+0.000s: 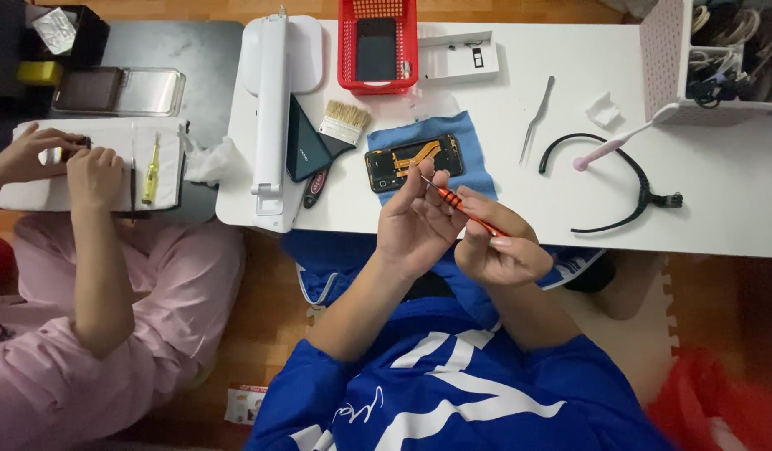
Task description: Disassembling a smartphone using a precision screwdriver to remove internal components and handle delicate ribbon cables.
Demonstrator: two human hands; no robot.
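My right hand (500, 244) grips a small red-handled screwdriver (467, 213), its thin tip pointing up and left. My left hand (417, 219) is raised beside it, fingertips pinched close to the screwdriver tip; whether it holds something tiny I cannot tell. Just beyond the hands an opened phone (413, 161) with orange flex cables showing lies on a blue cloth (473, 134) on the white table (720, 209).
A red basket (348, 50) with a dark phone, a paint brush (342, 125), a white lamp base (273, 108), metal tweezers (538, 117), a black headband (632, 179) and a white bin (665, 58) stand on the table. At left, a person in pink (110, 284) works at another white surface.
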